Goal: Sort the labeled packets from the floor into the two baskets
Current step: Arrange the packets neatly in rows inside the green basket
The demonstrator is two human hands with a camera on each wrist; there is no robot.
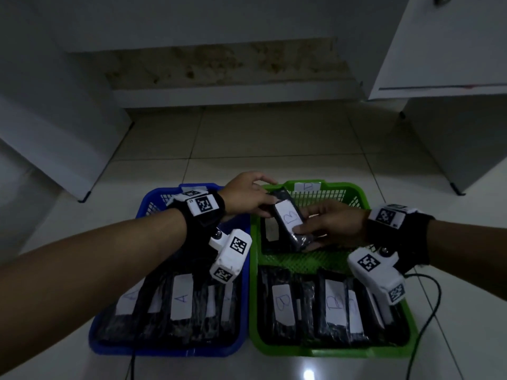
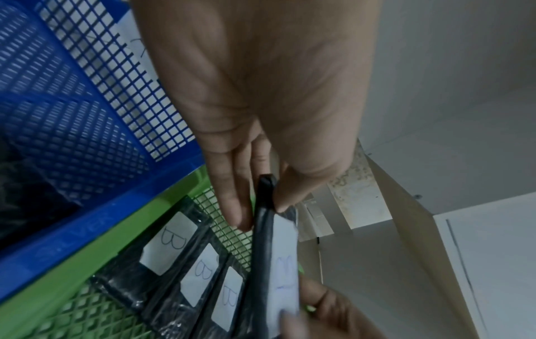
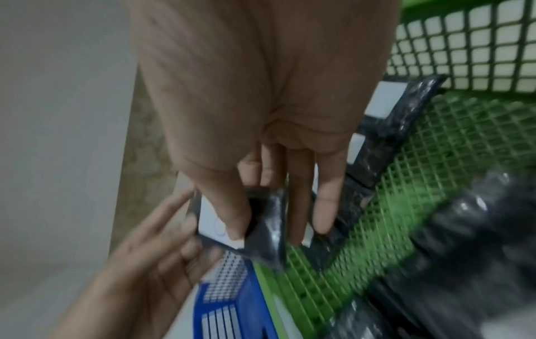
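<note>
Both grips pinch one black packet (image 1: 289,221) marked B: the left hand (image 1: 248,197) at its far end, the right hand (image 1: 333,225) at its near end, at frame centre, above the green basket (image 1: 356,192).

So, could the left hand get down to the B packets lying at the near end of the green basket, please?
Probably not right now: the left hand is pinching the far end of the held B packet, shared with the right hand. Once it lets go, the near packets lie uncovered in the green basket.
</note>
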